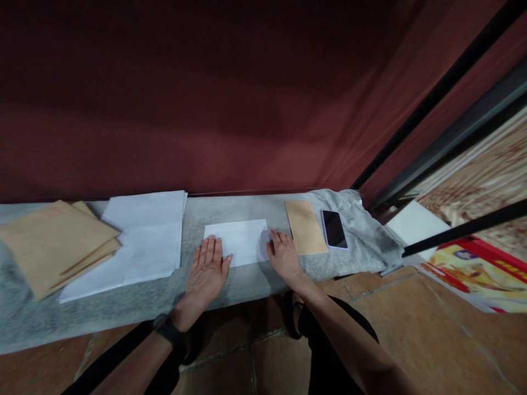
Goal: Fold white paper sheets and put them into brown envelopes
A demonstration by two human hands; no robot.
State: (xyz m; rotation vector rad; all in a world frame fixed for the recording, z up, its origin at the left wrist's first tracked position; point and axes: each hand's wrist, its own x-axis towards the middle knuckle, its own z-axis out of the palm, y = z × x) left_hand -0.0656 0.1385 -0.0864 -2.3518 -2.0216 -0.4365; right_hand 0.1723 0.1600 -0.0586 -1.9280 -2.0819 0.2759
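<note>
A white sheet of paper [241, 238], folded to a small rectangle, lies flat on the grey cloth. My left hand [208, 263] rests on its left edge with the fingers stretched out and holds nothing. At the right edge of the paper is my right hand [284, 253], its fingers extended and palm down, touching the sheet's side. Just right of that hand lies a brown envelope [307, 227]. To the left, a stack of larger white paper sheets [150, 236] sits partly under several brown envelopes [61, 241].
The grey cloth [247, 288] covers a long narrow bench against a dark red wall [206, 109]. A phone [335, 229] lies near its right end. Black metal bars [411, 126] slant up at right. Beside them a red and yellow printed box [480, 271] stands on the tiled floor [420, 340].
</note>
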